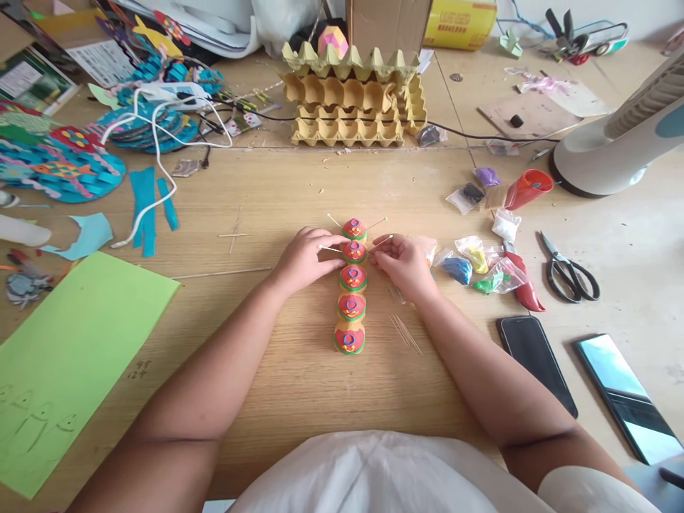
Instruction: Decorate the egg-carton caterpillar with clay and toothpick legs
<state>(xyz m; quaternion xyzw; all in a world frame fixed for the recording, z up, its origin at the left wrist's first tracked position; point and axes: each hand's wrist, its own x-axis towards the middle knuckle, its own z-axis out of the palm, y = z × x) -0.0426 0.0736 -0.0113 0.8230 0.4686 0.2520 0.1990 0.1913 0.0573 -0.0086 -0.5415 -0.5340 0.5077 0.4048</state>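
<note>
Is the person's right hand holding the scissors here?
No, the black-handled scissors lie on the table, well apart from the right hand, which is beside the strip of red domes.

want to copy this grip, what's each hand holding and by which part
Left hand: egg-carton caterpillar, by the left side of its second bump from the far end. Right hand: green-tipped toothpick, exact hold point unclear.
</note>
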